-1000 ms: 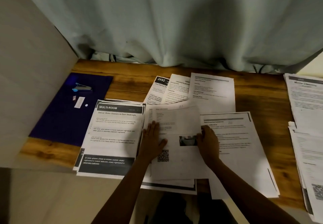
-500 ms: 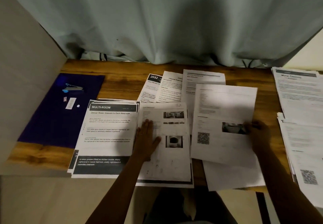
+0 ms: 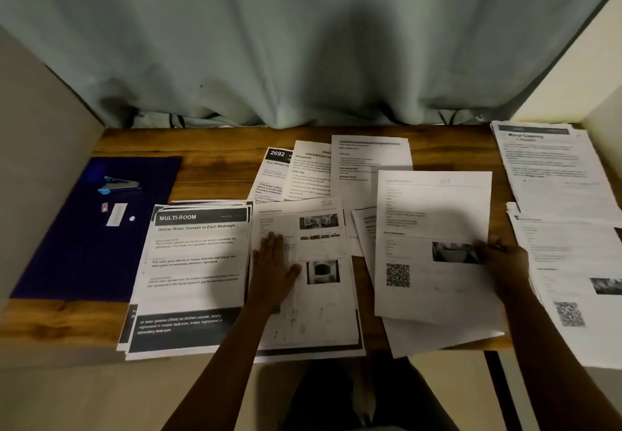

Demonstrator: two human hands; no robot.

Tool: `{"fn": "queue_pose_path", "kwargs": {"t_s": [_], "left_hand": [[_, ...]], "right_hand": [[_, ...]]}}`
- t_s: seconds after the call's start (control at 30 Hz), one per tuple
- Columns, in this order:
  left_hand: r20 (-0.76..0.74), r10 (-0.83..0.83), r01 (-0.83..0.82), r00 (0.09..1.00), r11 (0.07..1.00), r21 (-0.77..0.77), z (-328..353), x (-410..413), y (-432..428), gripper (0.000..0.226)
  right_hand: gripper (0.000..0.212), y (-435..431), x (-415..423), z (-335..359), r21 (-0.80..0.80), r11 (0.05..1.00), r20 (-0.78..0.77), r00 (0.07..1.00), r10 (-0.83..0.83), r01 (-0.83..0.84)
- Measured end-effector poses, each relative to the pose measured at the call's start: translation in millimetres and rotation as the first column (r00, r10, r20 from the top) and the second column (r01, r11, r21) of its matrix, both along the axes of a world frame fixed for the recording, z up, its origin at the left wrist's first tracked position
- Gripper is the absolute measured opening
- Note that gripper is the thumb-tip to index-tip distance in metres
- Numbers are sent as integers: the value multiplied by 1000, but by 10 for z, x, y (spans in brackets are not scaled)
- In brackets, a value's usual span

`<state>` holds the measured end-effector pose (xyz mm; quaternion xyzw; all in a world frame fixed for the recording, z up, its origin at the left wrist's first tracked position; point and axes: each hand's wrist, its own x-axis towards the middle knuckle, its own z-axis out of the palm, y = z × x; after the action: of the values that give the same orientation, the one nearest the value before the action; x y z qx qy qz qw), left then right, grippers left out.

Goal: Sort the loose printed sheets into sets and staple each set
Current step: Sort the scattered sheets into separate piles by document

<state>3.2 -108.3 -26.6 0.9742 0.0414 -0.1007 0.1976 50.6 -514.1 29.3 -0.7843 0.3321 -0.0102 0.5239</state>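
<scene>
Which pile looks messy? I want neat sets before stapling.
The MULTI-ROOM stack is fanned, with edges stepping out at its left. The sheets behind the centre overlap askew. The stapler lies unused on the purple mat.

The right-edge stacks [image 3: 572,262] run out of the picture, their lower corners cut off. Body text on the QR-code sheet [image 3: 434,245] is too faint to read, and the sheet beneath it shows only margins. The fanned sheets [image 3: 303,171] near the surface's far edge overlap, headings partly covered. The small bits [image 3: 116,213] on the purple mat [image 3: 67,245] cannot be told.
</scene>
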Motion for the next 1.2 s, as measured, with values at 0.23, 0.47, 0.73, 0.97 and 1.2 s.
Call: {"fn": "queue_pose_path", "kwargs": {"t_s": [0.23, 0.47, 0.73, 0.97, 1.2], "left_hand": [[35, -51, 54, 998, 996, -69, 114, 112, -415, 80], [61, -163, 169, 985, 980, -105, 247, 125, -1004, 76], [-8, -269, 268, 963, 961, -68, 206, 28, -1491, 88], [-14, -160, 155, 987, 973, -169, 180, -79, -1759, 81], [-85, -45, 29, 995, 983, -183, 152, -128, -1901, 90]], "right_hand": [[8, -423, -108, 246, -61, 990, 127, 985, -119, 128], [23, -944, -250, 387, -58, 970, 150, 963, -225, 236], [34, -1367, -447, 412, -117, 967, 100, 971, -216, 227], [17, -1068, -229, 174, -150, 981, 53, 990, 131, -122], [16, -339, 10, -146, -167, 923, -52, 938, 342, -346]]}}
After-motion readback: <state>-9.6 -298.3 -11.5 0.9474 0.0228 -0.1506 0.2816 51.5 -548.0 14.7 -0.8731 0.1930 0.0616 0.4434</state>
